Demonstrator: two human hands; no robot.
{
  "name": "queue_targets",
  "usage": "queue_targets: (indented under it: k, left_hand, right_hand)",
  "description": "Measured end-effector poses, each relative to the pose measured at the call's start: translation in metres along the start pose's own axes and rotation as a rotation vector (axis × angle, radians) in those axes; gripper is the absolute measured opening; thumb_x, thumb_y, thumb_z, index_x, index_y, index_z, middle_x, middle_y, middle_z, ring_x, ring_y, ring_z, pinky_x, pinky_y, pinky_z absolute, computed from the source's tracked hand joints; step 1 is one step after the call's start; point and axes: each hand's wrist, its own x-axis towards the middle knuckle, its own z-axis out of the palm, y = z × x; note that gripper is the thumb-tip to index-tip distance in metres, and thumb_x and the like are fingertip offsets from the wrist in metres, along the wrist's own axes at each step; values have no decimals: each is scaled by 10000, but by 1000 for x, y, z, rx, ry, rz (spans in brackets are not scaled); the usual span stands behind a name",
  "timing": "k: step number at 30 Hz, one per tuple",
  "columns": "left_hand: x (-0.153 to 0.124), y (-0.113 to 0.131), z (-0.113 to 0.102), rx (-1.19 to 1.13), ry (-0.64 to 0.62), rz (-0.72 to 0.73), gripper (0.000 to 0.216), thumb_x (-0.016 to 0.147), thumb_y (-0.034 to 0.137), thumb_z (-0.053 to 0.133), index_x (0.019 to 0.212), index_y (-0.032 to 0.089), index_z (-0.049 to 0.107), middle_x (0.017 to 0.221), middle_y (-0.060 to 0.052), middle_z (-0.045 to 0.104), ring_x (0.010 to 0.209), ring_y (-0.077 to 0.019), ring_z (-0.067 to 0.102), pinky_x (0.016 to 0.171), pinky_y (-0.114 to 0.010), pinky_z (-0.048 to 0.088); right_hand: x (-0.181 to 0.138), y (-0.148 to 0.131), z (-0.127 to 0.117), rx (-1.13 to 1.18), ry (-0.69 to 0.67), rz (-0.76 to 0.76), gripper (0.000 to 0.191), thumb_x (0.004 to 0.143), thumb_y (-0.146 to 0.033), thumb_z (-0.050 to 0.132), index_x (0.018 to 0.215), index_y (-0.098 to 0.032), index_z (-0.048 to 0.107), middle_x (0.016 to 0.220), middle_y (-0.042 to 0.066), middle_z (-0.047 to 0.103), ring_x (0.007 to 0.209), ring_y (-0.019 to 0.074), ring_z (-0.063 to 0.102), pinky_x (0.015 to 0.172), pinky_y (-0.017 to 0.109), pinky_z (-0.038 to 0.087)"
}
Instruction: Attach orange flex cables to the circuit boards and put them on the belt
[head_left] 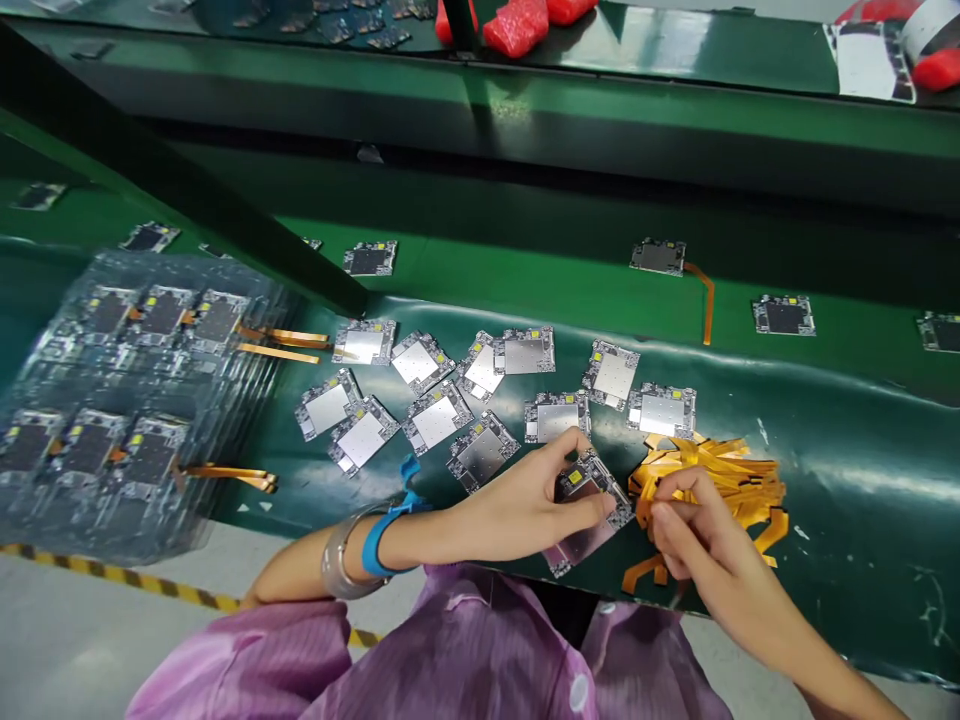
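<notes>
My left hand (540, 500) grips a circuit board (592, 535) by its edges, thumb across its face, tilted just above the mat near the front edge. To its right, my right hand (701, 540) is closed in a pinch beside the board's connector edge. An orange flex cable (643, 512) shows at those fingertips, though it is hard to separate from the pile of orange flex cables (739, 480) right behind. Several loose boards with silvery shields, among them one board (484, 450) near my left wrist, lie beyond my left hand.
At left, stacked clear plastic trays (172, 385) hold boards with orange cables sticking out. A slanted dark post (247, 215) crosses the left side. Behind the mat, more boards lie spaced along a green belt (510, 270); one board (660, 256) there has a cable attached. Red bundles (517, 25) sit on the upper shelf.
</notes>
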Motion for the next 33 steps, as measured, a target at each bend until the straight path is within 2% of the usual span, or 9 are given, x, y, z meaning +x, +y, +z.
queue_targets:
  k: [3,6,9,12,15,21,27,33]
  left_hand:
    - [-1,8,-3,39,-95,-35,288,853,404,679,1032,200,584,866,6,591,735,-135,507,635,-250,433]
    - [0,11,-2,54,-153,-73,223,838,332,671,1000,186,625,838,15,601,702,-120,509,628,-242,428]
    - [0,11,-2,66,-162,-90,202,833,352,671,919,178,616,768,34,564,672,-110,476,601,-229,407]
    - [-1,10,-2,101,-171,-104,256,846,425,659,847,177,594,693,52,504,618,-101,414,535,-220,353]
    - [-1,9,-2,109,-196,-115,214,850,382,644,846,175,592,687,55,497,612,-98,402,520,-219,337]
    - [-3,10,-3,83,-236,-116,120,835,273,627,810,168,575,699,53,496,641,-100,418,550,-218,347]
    - [-3,10,-3,94,-247,-105,97,828,245,630,800,168,579,696,53,507,643,-103,424,563,-218,350]
    - [-3,6,-4,102,-257,-112,82,845,244,610,828,170,580,716,53,514,652,-102,434,571,-220,356]
  right_hand:
    - [3,-10,-2,64,-54,60,317,973,-515,548,852,-225,503,627,-64,477,498,84,481,482,199,444]
    - [5,-16,0,96,-41,68,319,907,-503,649,823,-203,580,751,13,658,605,127,662,561,232,553]
    - [4,-18,3,146,-21,87,299,856,-479,716,793,-199,630,785,43,719,673,169,733,578,237,592]
    - [1,-18,4,175,-17,110,275,847,-451,737,772,-199,656,749,32,727,684,166,743,642,246,625]
    - [-1,-18,4,178,-45,145,269,840,-444,749,767,-198,670,765,34,738,702,165,742,701,268,642]
    - [-2,-21,5,139,-56,165,303,821,-479,752,747,-197,668,775,46,745,698,172,740,683,270,638]
    - [0,-21,7,177,-56,208,334,773,-502,780,717,-195,662,722,30,736,653,164,735,660,266,644]
    - [0,-18,8,197,-54,207,290,782,-453,782,724,-194,666,732,21,734,647,145,730,655,240,633]
